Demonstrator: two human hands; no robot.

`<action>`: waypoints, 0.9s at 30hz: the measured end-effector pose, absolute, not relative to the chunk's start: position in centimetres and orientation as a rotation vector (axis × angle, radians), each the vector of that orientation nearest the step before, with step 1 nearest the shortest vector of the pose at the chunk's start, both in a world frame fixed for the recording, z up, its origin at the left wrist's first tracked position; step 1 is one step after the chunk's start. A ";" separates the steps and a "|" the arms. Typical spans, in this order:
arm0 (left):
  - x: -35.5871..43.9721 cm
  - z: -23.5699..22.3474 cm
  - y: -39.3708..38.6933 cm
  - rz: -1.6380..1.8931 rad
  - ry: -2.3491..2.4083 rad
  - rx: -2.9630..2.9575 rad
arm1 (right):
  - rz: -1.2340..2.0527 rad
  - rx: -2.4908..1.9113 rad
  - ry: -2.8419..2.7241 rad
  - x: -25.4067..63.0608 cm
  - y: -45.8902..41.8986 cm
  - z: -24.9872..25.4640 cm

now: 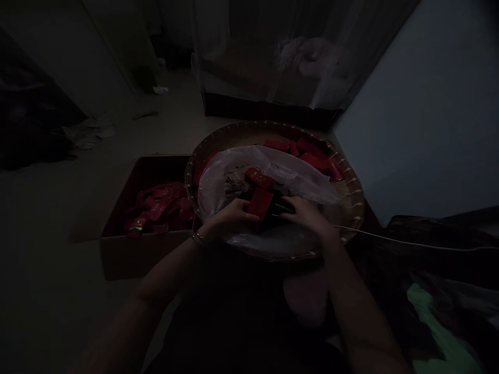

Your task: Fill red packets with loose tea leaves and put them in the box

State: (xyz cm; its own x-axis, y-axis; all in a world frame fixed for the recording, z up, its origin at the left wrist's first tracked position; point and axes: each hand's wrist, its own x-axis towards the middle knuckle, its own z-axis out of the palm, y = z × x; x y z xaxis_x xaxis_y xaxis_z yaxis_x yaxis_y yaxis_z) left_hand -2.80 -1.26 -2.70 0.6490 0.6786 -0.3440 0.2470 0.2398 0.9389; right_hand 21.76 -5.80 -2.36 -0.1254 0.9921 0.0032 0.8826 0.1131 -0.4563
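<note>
Left hand (234,212): clamped on a red packet (260,203).
Right hand (307,214): fingers curled, grip unclear.
Basket (353,200): holds plastic bag (280,166).
Tip: steady packet upright over the bag.

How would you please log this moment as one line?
left hand: holds red packet | right hand: at packet | woven tray | box

A cardboard box (146,218) crowds the woven tray (353,189) on the left, a wall (421,114) on the right; bare floor (47,270) lies open beyond the box.
</note>
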 end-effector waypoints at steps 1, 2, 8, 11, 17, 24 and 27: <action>-2.8 -2.8 -1.3 0.349 0.867 1.335 | 0.446 -1.936 -2.200 22.2 -6.2 -2.7; -2.8 -2.8 -1.3 0.345 0.863 1.336 | 0.394 -2.018 -2.271 22.5 -6.6 -3.0; -2.9 -2.7 -1.5 0.298 0.845 1.355 | 0.393 -2.034 -2.285 22.7 -6.7 -3.2; -2.9 -2.9 -1.4 0.305 0.864 1.358 | 0.544 -1.889 -2.067 23.5 -6.6 -2.1; -2.5 -2.5 -1.5 0.305 0.851 1.352 | 0.733 -1.738 -1.608 24.1 -7.2 0.4; -1.0 -1.3 -2.6 0.298 0.798 1.274 | 0.891 -1.693 -1.584 21.9 -7.4 1.2; -0.6 -1.3 -2.8 0.287 0.802 1.287 | 0.895 -1.688 -1.592 21.6 -7.1 1.0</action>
